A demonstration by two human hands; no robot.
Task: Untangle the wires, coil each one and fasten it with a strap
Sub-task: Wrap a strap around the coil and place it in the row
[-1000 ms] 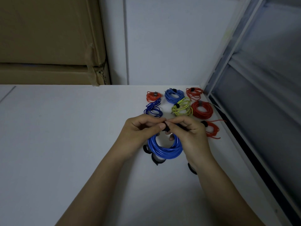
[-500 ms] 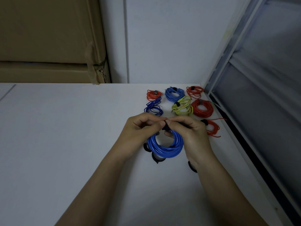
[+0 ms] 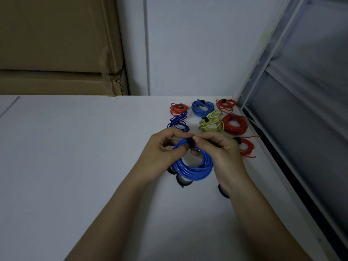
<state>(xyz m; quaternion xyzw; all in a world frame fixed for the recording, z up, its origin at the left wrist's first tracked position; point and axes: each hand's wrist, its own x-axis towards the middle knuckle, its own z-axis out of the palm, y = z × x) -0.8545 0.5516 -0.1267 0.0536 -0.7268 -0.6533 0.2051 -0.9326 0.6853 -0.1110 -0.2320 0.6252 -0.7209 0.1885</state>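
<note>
Head cam, only one view here: both hands are up over the white table point(image 3: 75, 166) holding a blue wire coil point(image 3: 194, 169); the left hand point(image 3: 162, 155) has its fingers curled round the coil's 10 o'clock side, and the right hand point(image 3: 224, 153) pinches the black strap point(image 3: 191, 143) wrapped over the coil's 12 o'clock point, thumb and forefinger tight on it. Loose black straps point(image 3: 183, 182) lie on the table right under the coil, at 6 o'clock. Finished bundles sit toward 12 and 1 o'clock of the hands: red point(image 3: 234, 124), yellow-green point(image 3: 211, 121), light blue point(image 3: 202, 108), dark blue point(image 3: 178, 122); cardboard boxes point(image 3: 56, 44) are way off at 10 o'clock.
</note>
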